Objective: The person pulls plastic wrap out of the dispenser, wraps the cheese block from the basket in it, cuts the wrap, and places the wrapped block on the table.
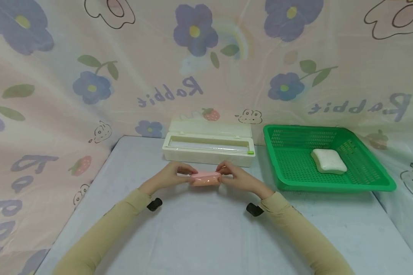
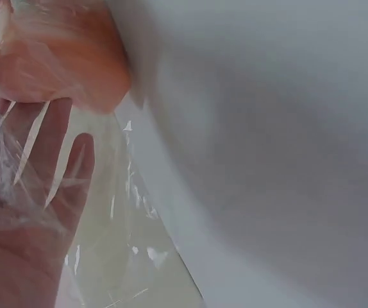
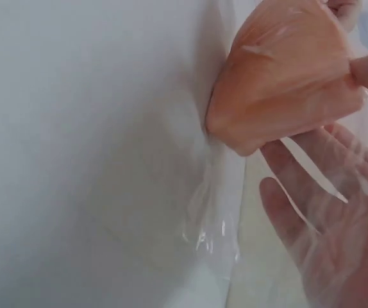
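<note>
Between both hands, close to the tabletop, is a pink-orange bar (image 1: 205, 181) that looks like soap, wrapped in shiny clear film. From one end, my left hand (image 1: 172, 176) pinches it between thumb and fingers. At the opposite end my right hand (image 1: 240, 177) does the same. In the left wrist view, loose cling film (image 2: 117, 212) drapes over the palm and spreads past the bar (image 2: 75, 61). Crumpled film (image 3: 213, 234) also trails below the bar in the right wrist view, with the fingers (image 3: 322, 170) behind film.
Just behind the hands stands a white cling film dispenser (image 1: 206, 156), its lid raised, with a film roll (image 1: 210, 146) inside and a green slider (image 1: 250, 152) at its right. A green basket (image 1: 330, 186) at the right holds a white soap-like bar (image 1: 328, 161). Printed cloth (image 1: 227, 88) hangs behind.
</note>
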The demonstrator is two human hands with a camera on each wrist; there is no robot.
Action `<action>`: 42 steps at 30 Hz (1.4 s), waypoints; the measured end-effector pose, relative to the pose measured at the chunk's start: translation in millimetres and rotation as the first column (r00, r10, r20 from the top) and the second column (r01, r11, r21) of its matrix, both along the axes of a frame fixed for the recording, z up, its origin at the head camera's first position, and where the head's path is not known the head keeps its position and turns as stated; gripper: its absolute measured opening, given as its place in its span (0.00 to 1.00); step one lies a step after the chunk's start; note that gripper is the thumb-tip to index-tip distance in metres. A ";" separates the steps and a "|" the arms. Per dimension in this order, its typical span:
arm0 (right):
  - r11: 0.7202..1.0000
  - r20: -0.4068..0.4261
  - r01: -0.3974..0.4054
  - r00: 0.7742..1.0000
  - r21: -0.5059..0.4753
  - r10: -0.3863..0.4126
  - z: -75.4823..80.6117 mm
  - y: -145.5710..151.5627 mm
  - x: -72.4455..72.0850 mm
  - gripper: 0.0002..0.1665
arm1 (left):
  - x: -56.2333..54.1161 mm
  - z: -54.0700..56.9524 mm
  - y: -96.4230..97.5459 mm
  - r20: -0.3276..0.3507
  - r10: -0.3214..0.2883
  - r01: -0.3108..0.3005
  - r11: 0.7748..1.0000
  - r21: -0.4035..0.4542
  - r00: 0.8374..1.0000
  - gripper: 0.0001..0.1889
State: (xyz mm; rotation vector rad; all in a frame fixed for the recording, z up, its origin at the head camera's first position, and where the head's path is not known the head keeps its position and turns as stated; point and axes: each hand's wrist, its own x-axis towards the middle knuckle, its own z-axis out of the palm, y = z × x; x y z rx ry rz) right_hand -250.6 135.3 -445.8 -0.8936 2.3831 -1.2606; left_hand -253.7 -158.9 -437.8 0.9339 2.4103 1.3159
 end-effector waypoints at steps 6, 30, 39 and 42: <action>0.996 0.098 0.070 0.993 -0.061 -0.064 -6.3 1.7 -16.4 0.14 | -24.1 -1.3 2.5 0.111 0.001 -0.004 1.000 0.027 0.994 0.15; 0.885 -0.085 0.417 0.893 -0.207 -0.441 -17.1 -8.1 -27.3 0.14 | -46.3 -4.3 23.5 0.189 0.339 -0.373 0.909 0.187 0.921 0.13; 0.869 -0.099 0.462 0.870 -0.178 -0.483 -15.8 -11.4 -29.2 0.12 | -40.4 -1.1 15.4 0.169 0.292 -0.319 0.933 0.166 0.941 0.15; 0.878 -0.102 0.446 0.879 -0.176 -0.467 -15.4 -10.1 -28.6 0.14 | -41.0 -2.9 16.0 0.176 0.293 -0.323 0.930 0.176 0.940 0.16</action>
